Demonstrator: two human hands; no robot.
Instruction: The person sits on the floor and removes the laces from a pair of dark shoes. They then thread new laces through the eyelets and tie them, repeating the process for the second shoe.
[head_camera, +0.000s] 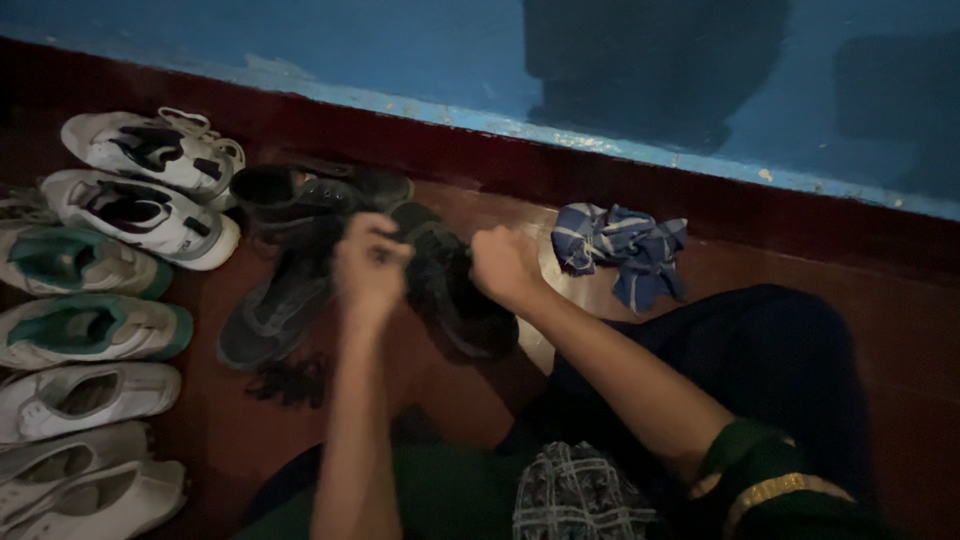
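Two hands work one dark shoe, and we take that shoe as our landmark. It lies on the red-brown floor, its long axis running from upper left, near the wall, to lower right, toward the knee.

- Left hand: at the shoe's left upper side, fingers curled in and pinched at its top; we cannot tell what they pinch, a lace perhaps.
- Right hand: closed in a fist on the shoe's right edge, touching it. Both hands sit equally close; the shoe lies between and just under them.
- Dark shoes, three counted: the held one; a second lying flat just left of it; a third above and left, by the wall.
- Dark tangle, one, below and left of the shoe; too dim to name.
- Pale shoes, seven or so, in a column well left of it: two white with dark trim, two with teal lining, then white ones; the count at the frame edge is uncertain.
- Blue checked cloth, one, crumpled just right of the shoe.
- Blue wall beyond it.
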